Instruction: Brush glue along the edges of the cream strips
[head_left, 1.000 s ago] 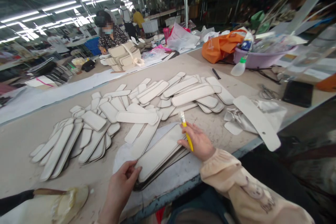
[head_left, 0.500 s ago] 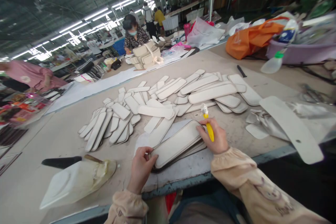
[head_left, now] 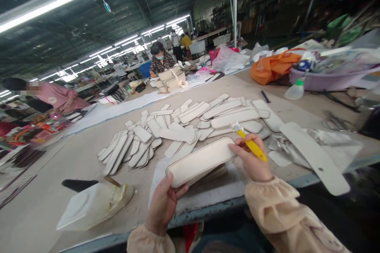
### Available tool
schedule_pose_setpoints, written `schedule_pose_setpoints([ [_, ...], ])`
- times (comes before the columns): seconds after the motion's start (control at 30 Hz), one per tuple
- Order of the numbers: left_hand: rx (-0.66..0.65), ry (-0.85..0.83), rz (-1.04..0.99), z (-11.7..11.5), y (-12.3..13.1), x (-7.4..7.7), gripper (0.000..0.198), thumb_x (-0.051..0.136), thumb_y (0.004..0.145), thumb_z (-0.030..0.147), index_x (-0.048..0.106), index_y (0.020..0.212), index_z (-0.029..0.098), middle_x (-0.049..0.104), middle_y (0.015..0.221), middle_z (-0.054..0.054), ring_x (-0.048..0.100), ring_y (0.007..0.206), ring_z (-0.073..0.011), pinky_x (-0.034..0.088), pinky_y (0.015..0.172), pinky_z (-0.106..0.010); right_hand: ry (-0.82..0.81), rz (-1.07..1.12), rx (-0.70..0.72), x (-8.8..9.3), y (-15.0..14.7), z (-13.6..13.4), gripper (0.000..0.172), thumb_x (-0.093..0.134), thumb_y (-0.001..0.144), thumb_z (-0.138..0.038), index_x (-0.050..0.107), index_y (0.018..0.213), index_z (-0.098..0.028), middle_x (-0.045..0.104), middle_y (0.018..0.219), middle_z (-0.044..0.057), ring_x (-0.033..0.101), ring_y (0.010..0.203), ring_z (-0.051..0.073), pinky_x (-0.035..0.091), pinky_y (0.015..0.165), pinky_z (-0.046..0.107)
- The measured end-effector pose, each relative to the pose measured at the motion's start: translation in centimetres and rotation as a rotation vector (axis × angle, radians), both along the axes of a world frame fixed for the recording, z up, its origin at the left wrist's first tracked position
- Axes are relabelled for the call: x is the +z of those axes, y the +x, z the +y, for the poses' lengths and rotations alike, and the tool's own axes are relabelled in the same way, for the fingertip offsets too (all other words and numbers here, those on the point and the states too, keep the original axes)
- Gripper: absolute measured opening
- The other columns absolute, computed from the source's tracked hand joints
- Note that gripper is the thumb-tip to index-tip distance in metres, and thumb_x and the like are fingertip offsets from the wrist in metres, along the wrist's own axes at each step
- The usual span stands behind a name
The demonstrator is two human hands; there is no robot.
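Note:
A long white strip with rounded ends and a dark edge is raised off the table, tilted, between my two hands. My left hand grips its lower left end, thumb on top and fingers beneath. At the other end, my right hand pinches the strip between thumb and fingers. That same hand also holds a yellow-handled brush, whose bristles look coated white and point up and left. Below the raised strip lies a small stack of similar strips on a white sheet.
Many loose white strips spread behind my hands. A cut white plastic jug lies at left beside a black-handled tool. Larger perforated panel, squeeze bottle and purple basin are at right. Co-workers stand beyond.
Both hands have lifted the top strip off the stack and tilted it. The brush in my right hand has swung to a flatter slant. The camera view has shifted.

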State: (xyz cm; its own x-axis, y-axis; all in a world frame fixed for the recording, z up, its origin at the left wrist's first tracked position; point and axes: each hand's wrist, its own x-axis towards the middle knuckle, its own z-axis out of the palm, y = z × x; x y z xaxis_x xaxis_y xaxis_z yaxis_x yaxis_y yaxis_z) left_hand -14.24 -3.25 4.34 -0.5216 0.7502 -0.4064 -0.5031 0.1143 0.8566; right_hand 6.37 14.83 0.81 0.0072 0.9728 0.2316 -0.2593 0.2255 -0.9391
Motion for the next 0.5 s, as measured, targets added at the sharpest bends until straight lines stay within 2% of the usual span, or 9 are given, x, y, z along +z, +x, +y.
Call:
schedule_pose_setpoints([
  [0.1,0.033,-0.041,0.059,0.5,1.3,-0.1,0.04,0.073,0.077,0.032,0.061,0.111,0.013,0.071,0.105,-0.012,0.071,0.075,-0.0191,0.059,0.056,-0.025,-0.006,0.015,-0.006,0.7,1.6,-0.3,0.043,0.077,0.068,-0.036,0.042,0.091,-0.026,0.061,0.084,0.0,0.06,0.069,0.017,0.053,0.066,0.034],
  [0.23,0.058,-0.001,0.092,1.0,2.6,0.0,0.035,0.072,0.079,0.033,0.063,0.104,0.011,0.072,0.094,-0.01,0.069,0.067,-0.0158,0.058,0.052,-0.023,-0.04,0.045,-0.008,1.1,3.7,-0.4,0.046,0.081,0.064,-0.035,0.044,0.09,-0.026,0.061,0.083,-0.001,0.059,0.068,0.016,0.052,0.064,0.032],
  [0.37,-0.011,-0.024,0.077,1.1,3.8,0.1,0.038,0.073,0.078,0.037,0.064,0.104,0.011,0.073,0.089,-0.011,0.069,0.062,-0.016,0.055,0.047,-0.021,-0.043,0.052,-0.008,0.6,5.4,-0.1,0.045,0.081,0.065,-0.036,0.046,0.089,-0.026,0.062,0.082,-0.001,0.061,0.069,0.016,0.053,0.064,0.03],
  [0.43,-0.049,-0.039,0.089,1.3,4.0,0.3,0.039,0.074,0.077,0.038,0.064,0.104,0.012,0.073,0.09,-0.01,0.069,0.062,-0.0154,0.054,0.047,-0.019,-0.004,0.013,-0.004,0.2,6.0,0.1,0.043,0.079,0.068,-0.039,0.046,0.09,-0.025,0.062,0.08,-0.001,0.062,0.068,0.016,0.054,0.064,0.031],
  [0.5,-0.093,-0.042,0.106,1.8,3.7,0.9,0.037,0.074,0.077,0.038,0.065,0.105,0.014,0.073,0.092,-0.009,0.069,0.065,-0.0149,0.054,0.048,-0.018,0.071,-0.077,-0.068,0.0,6.4,0.4,0.039,0.075,0.072,-0.043,0.046,0.091,-0.025,0.064,0.077,-0.001,0.064,0.067,0.017,0.055,0.063,0.032],
])
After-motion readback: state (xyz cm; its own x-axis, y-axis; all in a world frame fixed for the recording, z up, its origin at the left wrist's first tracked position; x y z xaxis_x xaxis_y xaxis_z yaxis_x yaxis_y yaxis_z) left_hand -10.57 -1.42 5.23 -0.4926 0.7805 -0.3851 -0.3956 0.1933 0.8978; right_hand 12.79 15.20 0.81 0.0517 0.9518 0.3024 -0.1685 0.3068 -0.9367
